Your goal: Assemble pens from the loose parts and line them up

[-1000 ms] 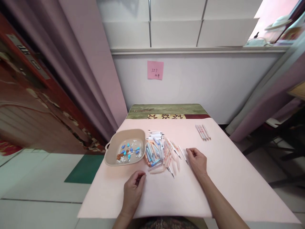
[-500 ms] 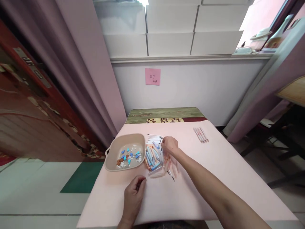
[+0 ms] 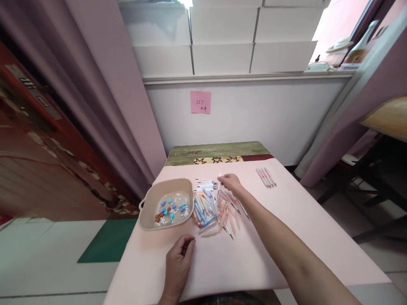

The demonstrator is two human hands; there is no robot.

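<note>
A heap of pen barrels and refills (image 3: 212, 206) in blue, orange, pink and white lies in the middle of the pink-covered table (image 3: 286, 237). My right hand (image 3: 231, 183) reaches over the far side of the heap, its fingers pinched on a thin white pen part that sticks up. My left hand (image 3: 178, 259) rests near the table's front edge, fingers curled, with nothing that I can make out in it. A beige tray (image 3: 149, 212) left of the heap holds several small blue, white and brown pen pieces.
A few finished pens (image 3: 266, 176) lie side by side at the far right of the table. A pink note (image 3: 200, 102) hangs on the white wall behind. Purple curtains (image 3: 104, 93) hang at left; a chair (image 3: 365, 178) stands at right.
My right hand went from the table right of the heap to the heap's far side and pinched a thin white piece, now lifted slightly. The left hand stayed put.
</note>
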